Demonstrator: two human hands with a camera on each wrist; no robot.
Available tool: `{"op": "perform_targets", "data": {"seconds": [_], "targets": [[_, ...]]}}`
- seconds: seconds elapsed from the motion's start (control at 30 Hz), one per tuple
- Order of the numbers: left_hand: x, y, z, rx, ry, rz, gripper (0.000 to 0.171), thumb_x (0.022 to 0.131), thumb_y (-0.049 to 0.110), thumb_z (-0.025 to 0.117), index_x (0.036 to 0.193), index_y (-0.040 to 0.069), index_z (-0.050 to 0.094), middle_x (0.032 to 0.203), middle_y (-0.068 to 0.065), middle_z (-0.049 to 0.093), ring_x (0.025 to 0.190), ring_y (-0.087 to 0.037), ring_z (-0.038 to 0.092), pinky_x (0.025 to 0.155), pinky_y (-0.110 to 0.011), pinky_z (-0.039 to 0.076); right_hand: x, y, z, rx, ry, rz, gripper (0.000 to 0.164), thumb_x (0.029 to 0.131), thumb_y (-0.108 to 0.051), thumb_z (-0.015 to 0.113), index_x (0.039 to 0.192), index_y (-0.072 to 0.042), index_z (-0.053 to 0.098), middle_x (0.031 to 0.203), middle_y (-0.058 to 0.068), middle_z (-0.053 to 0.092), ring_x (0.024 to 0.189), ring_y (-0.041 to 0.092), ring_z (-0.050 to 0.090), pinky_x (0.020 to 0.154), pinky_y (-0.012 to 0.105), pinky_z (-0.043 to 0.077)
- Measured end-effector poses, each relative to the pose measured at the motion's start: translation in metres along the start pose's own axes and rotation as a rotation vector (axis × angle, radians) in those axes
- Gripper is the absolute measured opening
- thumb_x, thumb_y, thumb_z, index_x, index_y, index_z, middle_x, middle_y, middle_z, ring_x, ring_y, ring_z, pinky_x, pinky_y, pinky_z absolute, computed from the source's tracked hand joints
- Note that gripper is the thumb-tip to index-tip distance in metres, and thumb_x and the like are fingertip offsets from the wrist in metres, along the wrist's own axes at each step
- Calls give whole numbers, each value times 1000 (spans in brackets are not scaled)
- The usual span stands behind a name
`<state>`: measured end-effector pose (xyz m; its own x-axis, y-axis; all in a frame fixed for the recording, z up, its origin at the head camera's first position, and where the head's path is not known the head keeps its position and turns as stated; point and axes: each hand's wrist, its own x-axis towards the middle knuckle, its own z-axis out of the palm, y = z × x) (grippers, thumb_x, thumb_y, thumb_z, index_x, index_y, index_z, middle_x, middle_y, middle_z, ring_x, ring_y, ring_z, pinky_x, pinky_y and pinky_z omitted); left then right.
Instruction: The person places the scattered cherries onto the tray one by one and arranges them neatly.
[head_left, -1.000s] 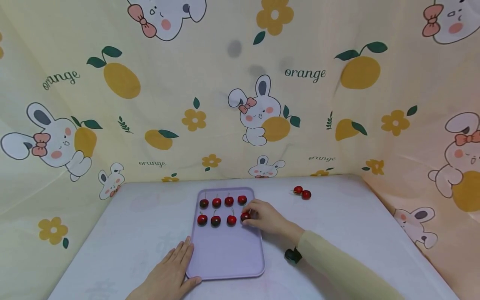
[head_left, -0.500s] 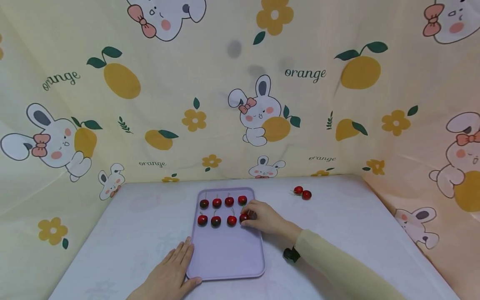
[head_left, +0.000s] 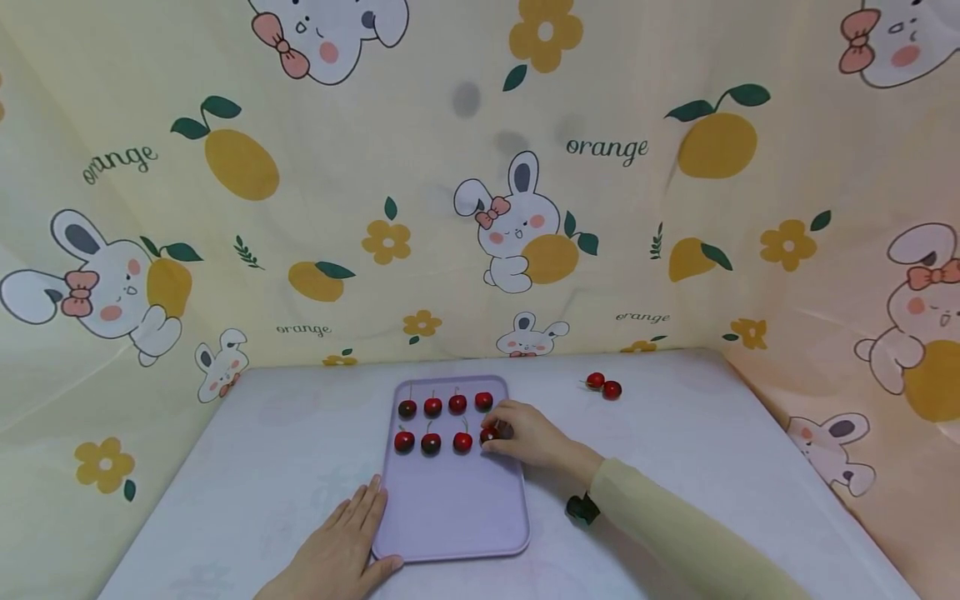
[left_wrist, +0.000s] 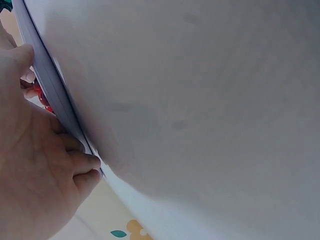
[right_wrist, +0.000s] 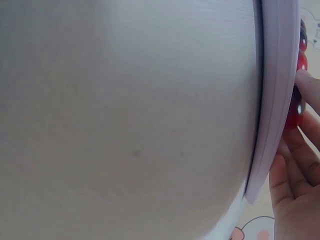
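A light purple tray (head_left: 450,508) lies on the table, with two rows of cherries across its far half. My right hand (head_left: 528,435) reaches over the tray's right edge and pinches a dark red cherry (head_left: 488,435) between thumb and fingers, at the right end of the nearer row. Left of it in that row is another stemmed cherry (head_left: 462,442). My left hand (head_left: 337,537) lies with fingers extended along the tray's lower left edge. In the left wrist view, the left fingertips (left_wrist: 89,162) meet the tray's side. The right wrist view has the right hand (right_wrist: 300,170) beside the tray wall.
Two loose cherries (head_left: 603,386) lie on the white table (head_left: 660,433) at the back right, beyond the right hand. A black wrist device (head_left: 582,509) sits under the right sleeve. A curtain (head_left: 420,167) printed with rabbits and oranges encloses the table's back and sides.
The right hand has shifted very slightly left with the cherry still between its fingers. The left hand and tray have stayed in place.
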<state>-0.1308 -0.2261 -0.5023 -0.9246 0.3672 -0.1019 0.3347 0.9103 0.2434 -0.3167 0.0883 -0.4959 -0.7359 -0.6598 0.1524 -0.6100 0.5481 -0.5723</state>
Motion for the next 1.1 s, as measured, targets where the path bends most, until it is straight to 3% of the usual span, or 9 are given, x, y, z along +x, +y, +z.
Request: {"op": "perform_targets", "data": {"seconds": [0.27,0.6,0.87,1.1], "targets": [[-1,1,0,-11,-16,-7,98,97,69,52,154,-10,39,165,-28,31,150,-45,34,119,-61,32,-3,1,-2,31,39,7,25,92,-25,82,113,-13,74,106,-4,65,95,13,63,83,30,56],[-1,1,-1,-7,-26,-15,99,97,69,52,155,-10,39,165,-27,31,150,-45,34,119,-61,32,-12,3,-20,85,111,77,23,100,-18,70,122,-15,73,118,-4,69,103,15,64,91,38,56],[-3,1,-2,24,45,38,94,99,65,53,152,-12,40,163,-29,32,148,-46,37,116,-61,36,-24,18,-39,35,227,-15,25,97,-9,73,122,-7,73,119,3,73,103,22,70,90,42,59],[-5,0,-1,31,58,44,93,100,64,53,152,-13,41,163,-30,33,148,-46,37,117,-60,36,-37,36,-53,-7,287,-10,25,95,-7,76,120,-7,73,118,3,73,102,22,71,89,42,60]]}}
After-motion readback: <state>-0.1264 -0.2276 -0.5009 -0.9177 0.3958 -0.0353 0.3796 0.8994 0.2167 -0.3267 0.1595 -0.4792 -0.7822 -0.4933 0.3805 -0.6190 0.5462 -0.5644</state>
